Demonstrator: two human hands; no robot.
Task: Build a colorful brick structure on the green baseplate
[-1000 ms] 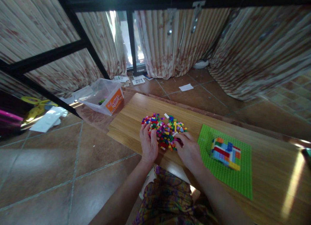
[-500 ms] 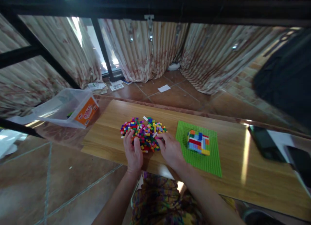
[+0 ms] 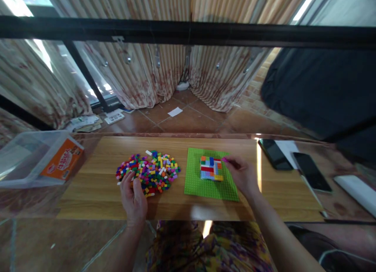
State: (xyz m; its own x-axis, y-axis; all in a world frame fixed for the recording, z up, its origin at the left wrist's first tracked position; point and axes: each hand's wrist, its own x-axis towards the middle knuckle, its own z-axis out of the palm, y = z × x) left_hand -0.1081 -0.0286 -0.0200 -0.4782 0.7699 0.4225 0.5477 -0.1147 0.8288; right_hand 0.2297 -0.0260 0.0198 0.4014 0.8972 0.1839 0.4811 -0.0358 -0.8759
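Observation:
My right hand (image 3: 242,174) pinches a small magenta toy brick (image 3: 225,159) over the right edge of the green baseplate (image 3: 194,187). Just left of those fingertips, a low block of joined bricks (image 3: 207,169) in red, blue, white, orange and yellow sits on the plate. At the near left edge of a heap of loose coloured bricks (image 3: 155,172), my left hand (image 3: 133,197) rests with its fingers apart. Some bricks are hidden behind its fingers, and I see nothing held in it.
A clear plastic bin (image 3: 32,146) with an orange label stands left of the wooden board (image 3: 94,201). Two dark phones (image 3: 274,154) and white paper (image 3: 286,152) lie at the right. Behind the board runs a black metal bar (image 3: 164,32) before striped curtains (image 3: 141,76).
My right hand has left the brick heap and moved right to the baseplate, carrying the magenta brick. My left hand stays by the heap. The view has turned right.

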